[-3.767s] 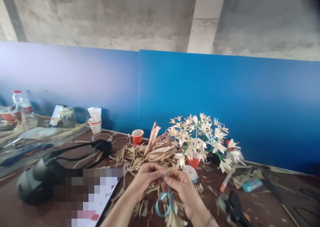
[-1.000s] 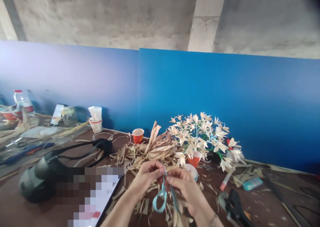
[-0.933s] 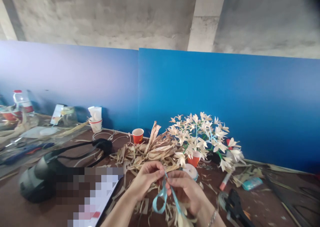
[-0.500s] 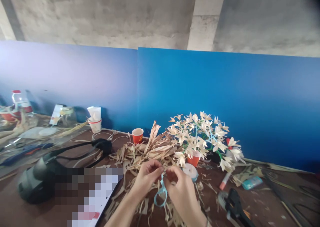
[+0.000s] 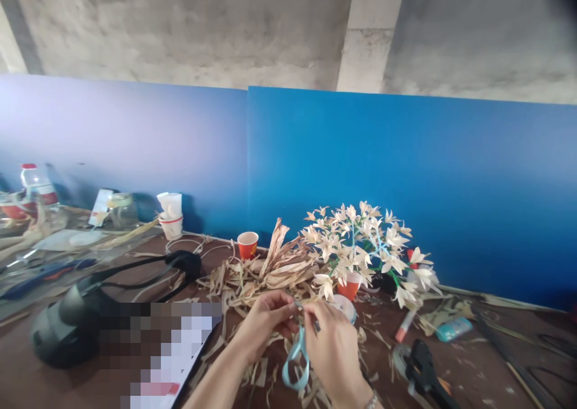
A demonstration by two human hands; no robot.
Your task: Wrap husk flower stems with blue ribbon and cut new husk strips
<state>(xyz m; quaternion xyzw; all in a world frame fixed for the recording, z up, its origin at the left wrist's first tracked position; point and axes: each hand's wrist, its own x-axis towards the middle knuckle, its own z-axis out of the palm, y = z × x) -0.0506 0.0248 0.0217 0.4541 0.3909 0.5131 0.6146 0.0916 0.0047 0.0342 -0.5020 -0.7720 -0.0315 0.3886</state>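
My left hand [image 5: 269,320] and my right hand [image 5: 332,340] meet over the table, fingertips almost touching. A light blue ribbon-like strip [image 5: 287,378] hangs in a loop below the right fingers, which pinch its upper part. My left thumb and forefinger are pressed together at the same spot; what lies between them is too small to make out. Dry husk pieces [image 5: 259,277] are strewn beneath and behind the hands. Just beyond the right hand stands a bunch of cream husk flowers [image 5: 331,245] in a red paper cup [image 5: 348,287], with a white roll [image 5: 344,307] beside it.
To the right lie a black glue gun [image 5: 426,370], a red-and-white marker [image 5: 406,326] and a turquoise packet [image 5: 454,329]. At left are a black strapped device [image 5: 67,331], cables and a blurred-out screen. An orange cup [image 5: 247,247] stands near the blue partition [image 5: 406,157].
My right hand has turned, bringing its knuckles over the fingertips. The blue loop has swung slightly right and hangs lower. The left hand stays nearly in place.
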